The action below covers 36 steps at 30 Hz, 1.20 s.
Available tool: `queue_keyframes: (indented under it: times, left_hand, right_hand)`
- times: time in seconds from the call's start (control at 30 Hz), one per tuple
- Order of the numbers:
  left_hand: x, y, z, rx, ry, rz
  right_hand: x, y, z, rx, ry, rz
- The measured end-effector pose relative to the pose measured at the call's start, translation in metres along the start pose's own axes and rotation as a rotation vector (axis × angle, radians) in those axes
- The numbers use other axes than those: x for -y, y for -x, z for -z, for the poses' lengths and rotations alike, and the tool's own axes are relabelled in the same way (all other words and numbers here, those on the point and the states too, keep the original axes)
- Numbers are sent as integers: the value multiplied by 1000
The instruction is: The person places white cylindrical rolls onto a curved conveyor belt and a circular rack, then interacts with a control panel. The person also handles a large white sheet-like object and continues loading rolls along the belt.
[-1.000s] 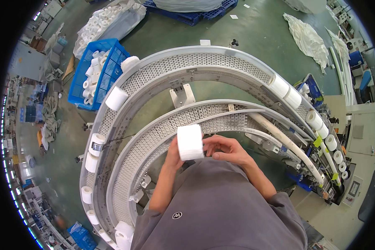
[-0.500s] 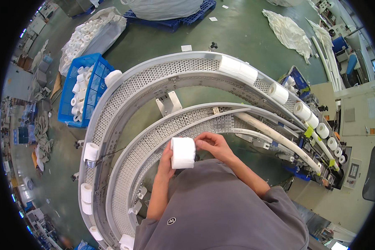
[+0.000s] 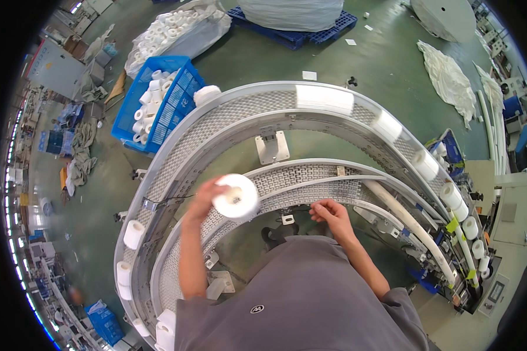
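Note:
My left hand (image 3: 201, 202) is closed on a white paper roll (image 3: 249, 198), held up over the inner conveyor track (image 3: 287, 178). The roll's round end with its core hole faces up toward me. My right hand (image 3: 335, 220) hovers in front of my body, near the inner track's edge. Its fingers are loosely bent and a little apart, and I see nothing in them. On the outer curved conveyor (image 3: 246, 100) lie more rolls, among them a row of white rolls (image 3: 325, 99) at the far side and a single roll (image 3: 134, 234) at the left.
A blue crate (image 3: 178, 123) full of rolls stands beyond the outer conveyor at left, beside a big plastic bag of rolls (image 3: 175, 29). A pale curved rail (image 3: 407, 219) runs toward the machine (image 3: 512, 202) at right. Crumpled white sheeting (image 3: 448, 82) lies on the floor.
My left hand has moved left and upward with the roll, tipping its end toward me. My right hand has come away from the roll to the right. The view has shifted, and rolls on the outer conveyor have moved.

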<state>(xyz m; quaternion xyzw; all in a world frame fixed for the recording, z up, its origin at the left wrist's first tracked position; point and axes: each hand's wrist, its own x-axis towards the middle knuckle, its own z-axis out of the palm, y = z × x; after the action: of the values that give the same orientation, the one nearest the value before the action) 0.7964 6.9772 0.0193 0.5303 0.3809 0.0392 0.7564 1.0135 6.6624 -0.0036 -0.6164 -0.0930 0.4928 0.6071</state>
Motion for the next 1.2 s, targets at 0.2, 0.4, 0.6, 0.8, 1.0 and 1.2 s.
queue_keyframes:
  times: [0.2,0.4,0.6,0.8,1.0,1.2]
  left_hand:
    - [-114,-12,147,-412,470,-416]
    - [-106,-35,153,-510,607,-727]
    - [-13,-115,102,-474,165,-231]
    - [36,-214,188,-723,210,-260]
    - [57,-251,218,-661,548,-241]
    - [43,-235,194,-540,538,-204]
  right_hand:
    - [2,-2,-5,44,52,22]
    - [0,3,-16,50,92,-25]
    - [-7,5,-22,27,145,-93]
    - [-25,8,-11,-13,253,-196]
    - [-41,13,5,-83,281,-295]
    - [-44,-9,6,-109,308,-370]
